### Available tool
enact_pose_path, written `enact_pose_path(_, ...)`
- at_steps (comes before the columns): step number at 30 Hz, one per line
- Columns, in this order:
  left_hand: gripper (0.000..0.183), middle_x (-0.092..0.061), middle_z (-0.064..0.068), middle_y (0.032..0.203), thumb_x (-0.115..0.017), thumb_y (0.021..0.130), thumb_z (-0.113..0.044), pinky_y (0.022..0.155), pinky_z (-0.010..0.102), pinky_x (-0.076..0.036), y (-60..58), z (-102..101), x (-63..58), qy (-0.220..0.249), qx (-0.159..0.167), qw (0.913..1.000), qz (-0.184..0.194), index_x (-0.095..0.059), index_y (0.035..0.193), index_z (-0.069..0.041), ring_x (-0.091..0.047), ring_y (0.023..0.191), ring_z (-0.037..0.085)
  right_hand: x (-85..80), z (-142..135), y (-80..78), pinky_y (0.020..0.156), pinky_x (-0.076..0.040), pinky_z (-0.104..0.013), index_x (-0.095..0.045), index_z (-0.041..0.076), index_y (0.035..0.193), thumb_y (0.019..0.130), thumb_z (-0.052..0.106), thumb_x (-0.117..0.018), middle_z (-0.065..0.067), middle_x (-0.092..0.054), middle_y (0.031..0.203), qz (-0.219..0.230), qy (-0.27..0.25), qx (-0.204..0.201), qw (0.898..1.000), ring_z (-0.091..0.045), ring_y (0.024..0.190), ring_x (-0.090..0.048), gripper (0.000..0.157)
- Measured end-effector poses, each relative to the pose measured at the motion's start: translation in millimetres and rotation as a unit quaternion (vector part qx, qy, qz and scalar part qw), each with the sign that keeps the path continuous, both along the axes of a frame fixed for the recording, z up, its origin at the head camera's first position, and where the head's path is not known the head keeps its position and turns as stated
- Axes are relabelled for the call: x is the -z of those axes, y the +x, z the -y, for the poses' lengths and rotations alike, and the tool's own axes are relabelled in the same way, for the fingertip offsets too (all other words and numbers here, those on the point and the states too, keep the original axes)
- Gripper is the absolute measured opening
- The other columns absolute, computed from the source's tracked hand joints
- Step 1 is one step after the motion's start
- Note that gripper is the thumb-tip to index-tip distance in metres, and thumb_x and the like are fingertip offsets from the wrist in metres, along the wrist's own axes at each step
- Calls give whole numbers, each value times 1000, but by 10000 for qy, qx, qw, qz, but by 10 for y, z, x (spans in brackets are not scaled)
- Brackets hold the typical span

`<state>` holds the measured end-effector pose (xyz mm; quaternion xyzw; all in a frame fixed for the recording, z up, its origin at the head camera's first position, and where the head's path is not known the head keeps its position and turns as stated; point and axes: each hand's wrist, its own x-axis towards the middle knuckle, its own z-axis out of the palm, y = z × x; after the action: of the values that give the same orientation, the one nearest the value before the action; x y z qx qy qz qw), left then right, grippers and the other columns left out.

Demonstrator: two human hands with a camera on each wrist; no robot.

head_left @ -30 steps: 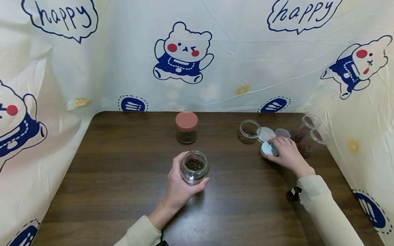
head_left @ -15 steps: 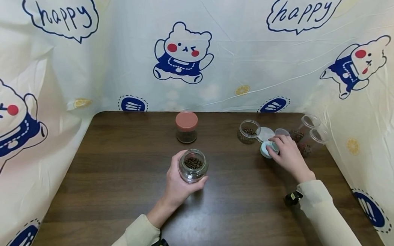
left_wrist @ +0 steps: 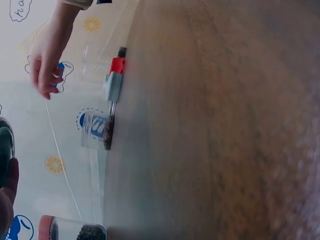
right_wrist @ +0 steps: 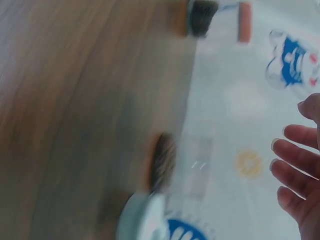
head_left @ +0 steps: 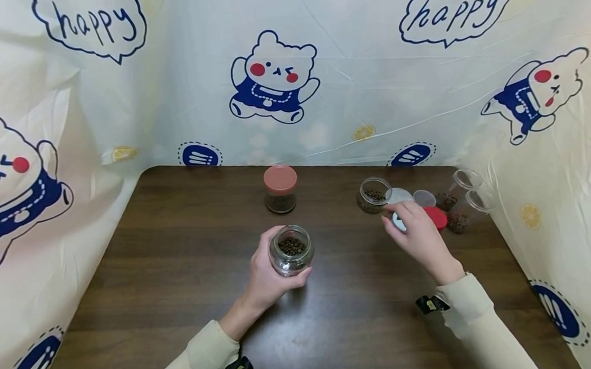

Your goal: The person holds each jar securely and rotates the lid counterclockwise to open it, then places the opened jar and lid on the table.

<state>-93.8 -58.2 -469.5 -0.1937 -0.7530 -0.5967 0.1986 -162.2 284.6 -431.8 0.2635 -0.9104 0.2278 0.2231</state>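
My left hand grips an open glass jar above the table, its mouth up. Dark round grains resembling peppercorns lie in it. In the left wrist view, only a sliver of this jar shows at the left edge. My right hand is in the air with relaxed, slightly spread fingers and nothing between them. From above it partly covers a pale blue lid and a red lid. Its fingertips overlap the side of a clear tub with brown grains inside.
A jar with a pink lid stands at the back middle. Around the right hand lie a white disc and a small translucent cup. Two clear cups with dark contents, a far one and a nearer one, stand at the back right.
My right hand has come away from the pale blue lid and moved left and up toward the clear tub. The red lid is now uncovered. The left hand and its jar have hardly moved.
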Motion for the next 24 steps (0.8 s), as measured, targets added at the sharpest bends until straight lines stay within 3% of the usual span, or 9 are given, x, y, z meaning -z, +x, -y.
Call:
enact_pose_path(6, 90, -69, 13, 126, -95, 61, -14, 100, 26, -50, -7, 9, 18, -2, 290, 9996, -6, -52, 139, -6, -67, 111, 27, -160, 282, 151, 77, -57, -42, -70, 6, 114, 84, 2, -82, -8, -71, 107, 204, -299, -708, 9968, -21, 92, -65, 33)
enact_pose_path(12, 90, -69, 12, 127, -94, 59, -12, 102, 26, -50, -3, 19, 24, -28, 578, 9983, -30, -53, 139, -5, -67, 112, 28, -353, 568, 321, 73, -57, -29, -69, 8, 119, 83, 2, -84, -3, -69, 108, 592, -585, -1571, 9841, -14, 87, -63, 39)
enact_pose_path(18, 89, -67, 11, 128, -93, 61, -16, 103, 27, -49, 4, 8, 8, -50, 967, 9953, -45, -52, 139, -5, -66, 114, 26, -492, 807, 413, 74, -55, -26, -68, 9, 123, 93, 20, -80, -1, -68, 111, 841, -830, -2400, 9636, -9, 89, -59, 35)
enact_pose_path(24, 87, -67, 14, 127, -93, 64, -16, 103, 30, -51, 6, -18, 21, 3, 1285, 9916, -132, -51, 140, -4, -67, 114, 30, -531, 975, 437, 71, -53, -26, -66, 8, 128, 95, 37, -76, 1, -64, 104, 981, -943, -2871, 9482, -9, 87, -57, 45)
